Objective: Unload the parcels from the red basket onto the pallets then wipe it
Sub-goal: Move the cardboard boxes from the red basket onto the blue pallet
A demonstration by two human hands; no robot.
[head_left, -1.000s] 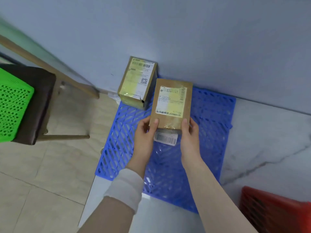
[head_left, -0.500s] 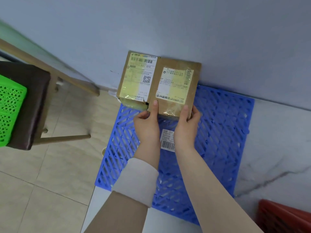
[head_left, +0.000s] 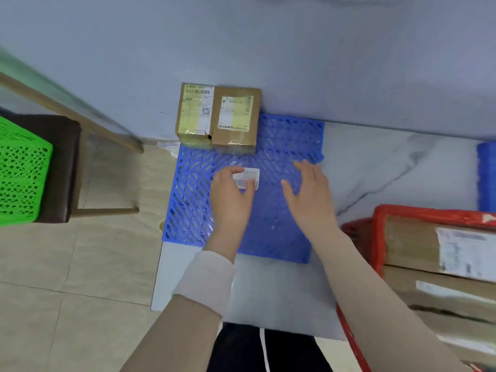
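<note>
1. Red basket (head_left: 381, 237), lower right of frame: boxes (head_left: 410, 245) are stacked in it, so I judge unloading is far from done and wiping is a long way off. Risk: a one-handed grab at the stack lets a box slide out or catch on the rim.
2. My right hand (head_left: 308, 191), centre right, hovers over the pallet (head_left: 281, 237), fingers spread, holding nothing. Risk: a swing toward the basket clips its red edge.
3. My left hand (head_left: 230, 189), centre, has its fingers curled at the left end of a barcode label (head_left: 249, 177). Pinching or just resting on it, I cannot tell. Risk: a loose label may drop through the pallet's holes, or stick to my fingers and get carried off.
4. Two parcels, left (head_left: 196, 114) and right (head_left: 234, 116), upper centre, touch each other against the wall at the pallet's far edge. The left one sits right at the corner. Risk: a nudge from the next box could push it off the edge.
5. Second pallet (head_left: 485, 175), right edge of frame, is barely in view. What is on it I cannot tell.
</note>
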